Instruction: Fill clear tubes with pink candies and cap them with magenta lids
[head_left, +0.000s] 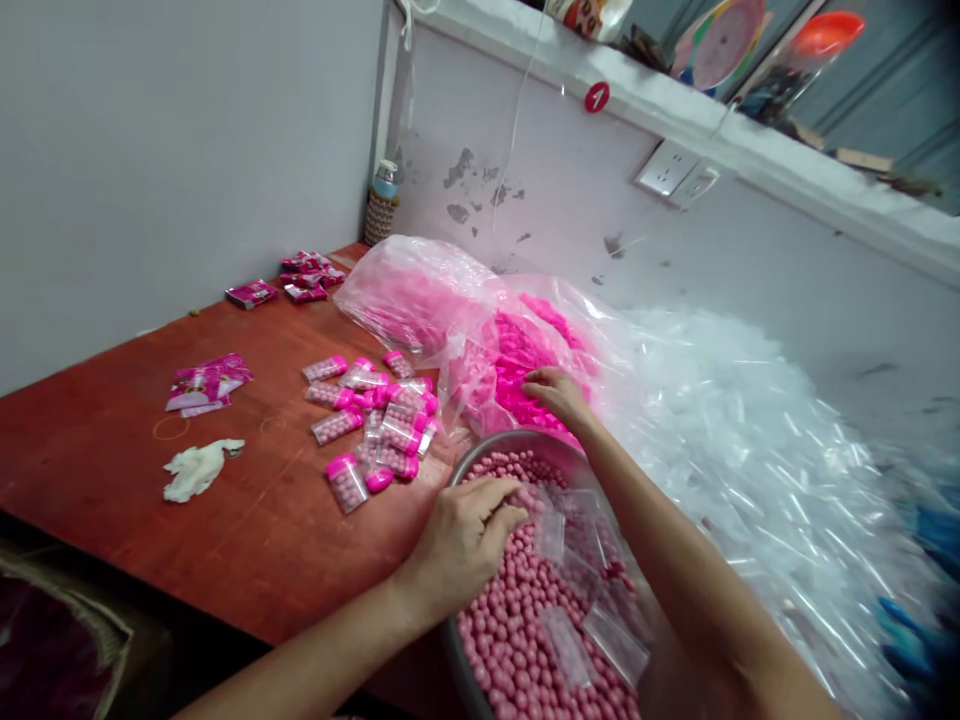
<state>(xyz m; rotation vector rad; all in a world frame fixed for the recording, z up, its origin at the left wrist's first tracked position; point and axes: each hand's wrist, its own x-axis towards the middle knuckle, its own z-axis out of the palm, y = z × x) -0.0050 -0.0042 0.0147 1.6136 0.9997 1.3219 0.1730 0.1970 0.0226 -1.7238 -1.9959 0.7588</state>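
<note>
My left hand [469, 540] is over the left side of a grey basin [459, 640] full of pink bead-like balls [510, 620]. Its thumb and fingers pinch a small clear plastic container, mostly hidden behind them. Several clear containers [566, 648] lie on the balls, to the right of that hand. Beyond the basin, my right hand [556, 393] reaches into a clear bag [420, 285] of bright pink caps [517, 350]. Its fingers are apart and touch the caps; whether a cap is between them is not clear. Filled, pink-capped containers [397, 430] lie in a pile left of the basin.
A large heap of clear plastic containers [735, 430] fills the right side. On the red table [277, 540] are pink packets [307, 275], printed pink sheets [210, 382] and a crumpled white scrap [199, 470]. A bottle [384, 190] stands in the corner.
</note>
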